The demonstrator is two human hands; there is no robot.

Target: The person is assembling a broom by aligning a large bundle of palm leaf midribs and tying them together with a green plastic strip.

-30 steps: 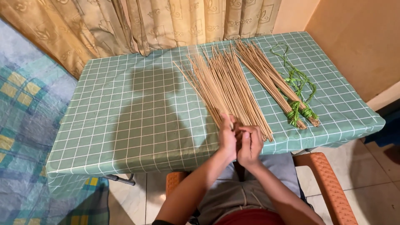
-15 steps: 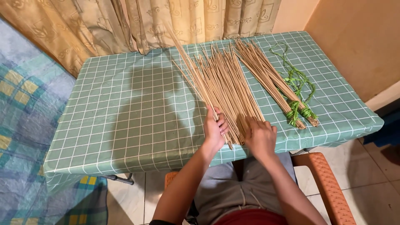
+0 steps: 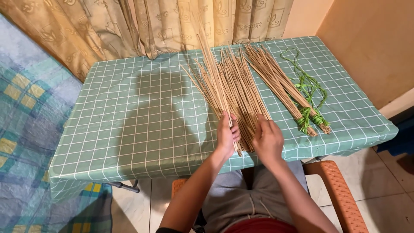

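Home room, patterned curtains (image 3: 172, 26), checked tablecloth (image 3: 142, 121), quilted bedspread (image 3: 26, 129), orange plastic chair (image 3: 340, 194)

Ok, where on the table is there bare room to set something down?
The left half of the table, from the curtain to the front edge, is bare. Crowded: the loose sticks under both hands, then tied bundles and green string right.

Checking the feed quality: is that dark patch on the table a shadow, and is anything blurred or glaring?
Head view: the dark patch is a soft shadow on the tablecloth, left of the sticks; no glare; left hand and right hand sharp; warm indoor light.
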